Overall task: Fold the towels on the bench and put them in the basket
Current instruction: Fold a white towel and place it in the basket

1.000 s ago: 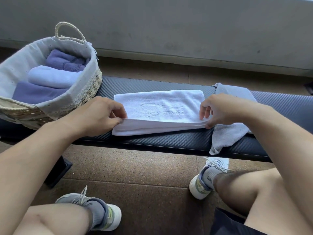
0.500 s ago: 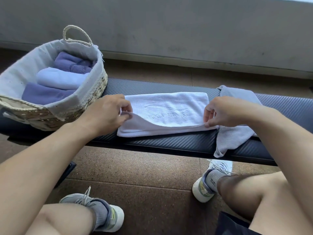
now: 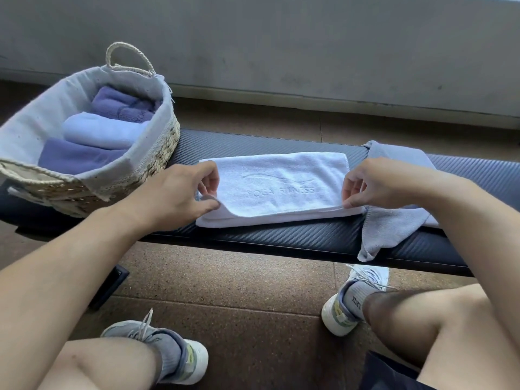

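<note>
Head view, left hand (image 3: pixel 180 192) and right hand (image 3: pixel 374 184) still pinching white towel (image 3: pixel 281 190), top layer lifted farther back

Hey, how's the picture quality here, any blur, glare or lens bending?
Head view: soft, even daylight, no glare; wide-angle bending curves the bench and wall line; white towel sharp enough to show its embossed lettering; left hand and right hand show no motion blur.

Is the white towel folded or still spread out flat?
Folded. The white towel lies doubled on the bench, its layered edges showing along the near side, while the left hand and right hand pinch its ends.
</note>
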Demonstrator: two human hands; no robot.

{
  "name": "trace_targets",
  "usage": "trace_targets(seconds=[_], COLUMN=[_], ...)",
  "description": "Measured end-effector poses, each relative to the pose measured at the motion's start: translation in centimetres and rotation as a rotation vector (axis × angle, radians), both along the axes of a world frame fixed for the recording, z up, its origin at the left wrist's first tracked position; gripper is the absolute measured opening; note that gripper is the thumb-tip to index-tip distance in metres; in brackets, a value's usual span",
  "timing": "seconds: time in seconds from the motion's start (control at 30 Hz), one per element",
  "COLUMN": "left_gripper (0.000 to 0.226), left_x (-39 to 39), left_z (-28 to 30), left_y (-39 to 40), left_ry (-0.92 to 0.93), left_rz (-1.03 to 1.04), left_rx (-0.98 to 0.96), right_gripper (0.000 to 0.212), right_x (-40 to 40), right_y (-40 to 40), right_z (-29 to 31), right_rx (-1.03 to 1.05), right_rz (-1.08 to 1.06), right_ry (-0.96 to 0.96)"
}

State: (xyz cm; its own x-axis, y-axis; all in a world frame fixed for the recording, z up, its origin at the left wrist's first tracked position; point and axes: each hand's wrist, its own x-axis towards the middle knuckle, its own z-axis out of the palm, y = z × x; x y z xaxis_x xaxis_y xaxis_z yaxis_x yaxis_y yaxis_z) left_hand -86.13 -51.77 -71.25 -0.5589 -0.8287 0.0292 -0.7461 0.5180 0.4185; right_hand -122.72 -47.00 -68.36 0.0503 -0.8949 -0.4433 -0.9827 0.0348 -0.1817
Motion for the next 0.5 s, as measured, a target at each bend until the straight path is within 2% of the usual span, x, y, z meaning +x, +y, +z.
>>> trace_targets(seconds=[0.13, 0.23, 0.33, 0.43, 0.5], left_gripper=[0.013, 0.018, 0.015, 0.024, 0.028], left_x=[-0.1, 0.1, 0.1, -0.3, -1.0], left_z=[-0.7, -0.7, -0.7, -0.5, 0.0], left_y=[-0.3, -1.0, -1.6, -2.3, -2.8], left_ry=[-0.032, -0.110, -0.102, 0.054, 0.200], left_rz=[0.008, -0.009, 0.023, 0.198, 0.360], left_rx=[0.000, 0.075, 0.085, 0.028, -0.016], right_gripper=[0.011, 0.010, 0.006, 0.012, 0.015], right_x=[0.3, 0.6, 0.5, 0.3, 0.3], right_y=[-0.1, -0.3, -0.6, -1.1, -1.6], right_z=[-0.1, -0.1, 0.4, 1.0, 0.8], right_rx=[0.023, 0.006, -0.013, -0.155, -0.347], right_rz=[0.004, 0.017, 0.004, -0.112, -0.290], right_ry=[0.006, 0.061, 0.078, -0.001, -0.225])
